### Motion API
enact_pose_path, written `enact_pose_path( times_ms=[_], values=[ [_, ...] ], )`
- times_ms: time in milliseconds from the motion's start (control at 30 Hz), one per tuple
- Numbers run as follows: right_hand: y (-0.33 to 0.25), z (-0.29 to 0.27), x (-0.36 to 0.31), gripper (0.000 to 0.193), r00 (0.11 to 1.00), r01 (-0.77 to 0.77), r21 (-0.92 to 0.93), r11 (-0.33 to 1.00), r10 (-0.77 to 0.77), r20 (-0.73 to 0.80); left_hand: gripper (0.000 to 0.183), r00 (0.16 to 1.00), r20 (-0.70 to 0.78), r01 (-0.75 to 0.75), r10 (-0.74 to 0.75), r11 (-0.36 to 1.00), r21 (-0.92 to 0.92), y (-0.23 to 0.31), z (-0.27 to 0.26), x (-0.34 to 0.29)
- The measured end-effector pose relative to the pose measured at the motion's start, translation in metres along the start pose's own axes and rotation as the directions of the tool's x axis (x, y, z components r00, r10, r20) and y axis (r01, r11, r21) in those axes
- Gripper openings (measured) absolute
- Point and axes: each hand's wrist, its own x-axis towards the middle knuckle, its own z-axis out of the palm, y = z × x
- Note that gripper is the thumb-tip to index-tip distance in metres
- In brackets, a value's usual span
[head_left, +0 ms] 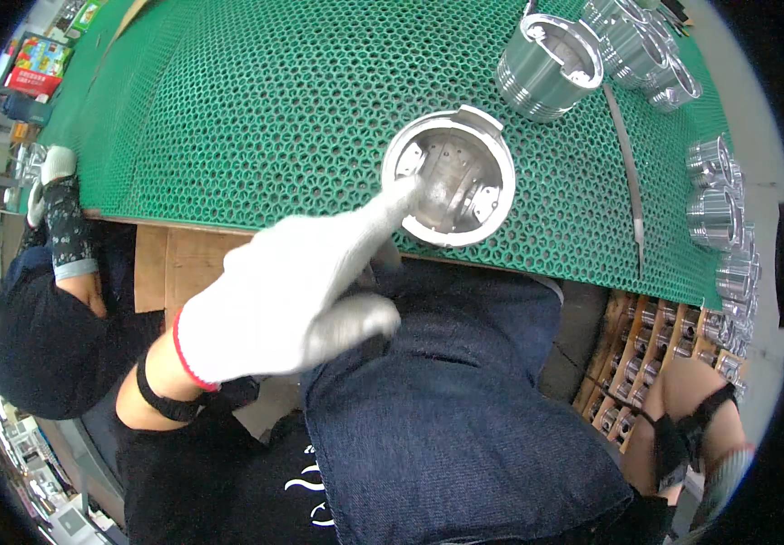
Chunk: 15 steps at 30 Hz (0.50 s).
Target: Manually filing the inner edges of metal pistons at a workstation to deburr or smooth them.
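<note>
My left hand [287,295], in a white knitted glove with a red cuff edge, reaches over the front edge of the green mat [256,109]. Its index finger is stretched out, with the tip at the near left inside of a silver metal piston [453,195]; whether it touches the metal I cannot tell. The thumb stands apart, and nothing is in this hand. That piston sits hollow side up near the table's edge. At the lower right, my right hand [728,486] shows only part of a greyish glove at the picture's rim; its fingers are hidden.
Another piston [551,68] stands farther back, beside a cluster of pistons [632,45]. More pistons [716,218] line the right edge. A dark strip [626,173] lies across the mat. A wooden rack [610,381] holds several pistons below. A co-worker's gloved hand [59,163] is at far left.
</note>
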Motion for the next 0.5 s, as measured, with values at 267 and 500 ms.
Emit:
enact_pose_path(
  times_ms=[267,500],
  values=[
    [0.121,0.049,-0.086,0.039,-0.046,-0.047,0.370,0.928,0.368,-0.929,0.062,0.987,-0.059,-0.163,0.152,0.925,-0.343,0.005,-0.016,0.005],
    [0.135,0.029,-0.085,0.049,-0.223,-0.194,0.561,0.805,0.521,-0.824,0.036,0.945,-0.325,0.063,0.039,0.952,0.300,-0.008,-0.040,0.054]
  ],
)
